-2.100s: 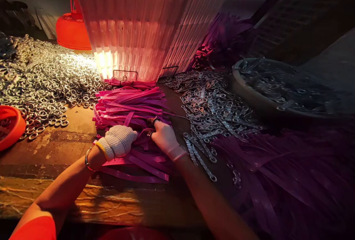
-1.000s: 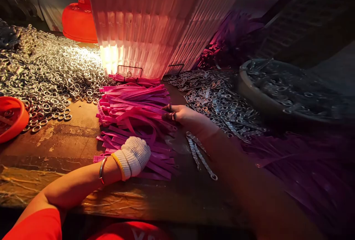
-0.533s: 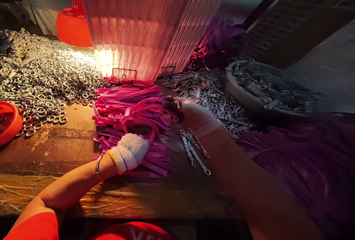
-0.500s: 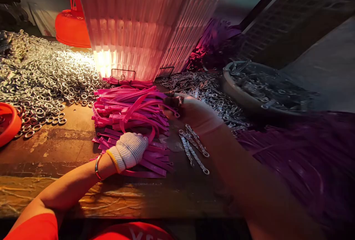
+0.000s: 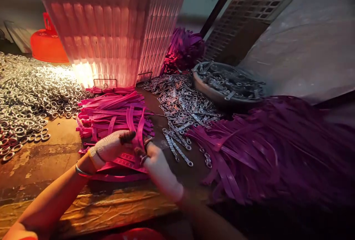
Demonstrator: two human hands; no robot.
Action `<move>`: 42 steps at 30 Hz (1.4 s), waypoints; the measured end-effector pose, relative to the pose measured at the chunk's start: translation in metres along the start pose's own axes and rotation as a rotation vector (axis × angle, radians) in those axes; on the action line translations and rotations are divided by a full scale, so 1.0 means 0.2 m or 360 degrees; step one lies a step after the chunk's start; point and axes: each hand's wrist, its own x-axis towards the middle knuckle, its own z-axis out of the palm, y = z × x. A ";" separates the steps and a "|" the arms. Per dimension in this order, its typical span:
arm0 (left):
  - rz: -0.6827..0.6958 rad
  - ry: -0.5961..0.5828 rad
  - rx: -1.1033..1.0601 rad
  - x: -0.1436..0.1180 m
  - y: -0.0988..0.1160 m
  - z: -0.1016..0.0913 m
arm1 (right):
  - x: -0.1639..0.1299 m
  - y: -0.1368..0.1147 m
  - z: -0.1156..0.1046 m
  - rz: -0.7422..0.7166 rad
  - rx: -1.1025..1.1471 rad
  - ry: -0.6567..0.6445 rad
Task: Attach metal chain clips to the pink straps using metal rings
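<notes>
Pink straps (image 5: 113,112) are stacked on the workbench (image 5: 55,151) at 9 o'clock of centre; one looped strap (image 5: 140,125) is pinched by the gloved left hand (image 5: 111,147) and right hand (image 5: 155,164); metal links (image 5: 177,147) lie at 3 o'clock.

Bare worn wooden tabletop (image 5: 52,151) is left open at the near left; elsewhere passage is blocked by heaped silver metal rings (image 5: 30,95), stacked pink plastic strips (image 5: 111,112) and scattered flat metal links (image 5: 183,107).

No readable text, label, brand or number shows anywhere. The pink straps (image 5: 113,112) near the hands may carry embossed marks, but the view is too blurred and dim to tell.
</notes>
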 end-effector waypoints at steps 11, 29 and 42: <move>-0.0013 0.0143 -0.0674 -0.14 0.07 0.06 | -0.27 0.17 -0.04 -0.0229 -0.0131 -0.0519; 0.0665 0.0468 0.2212 -0.27 -0.45 0.25 | 0.03 0.57 -0.53 0.0004 -0.2102 0.0333; 0.0739 0.1038 0.2202 0.19 -0.47 -0.27 | 0.26 0.60 -0.91 -0.0212 -0.2339 -0.0444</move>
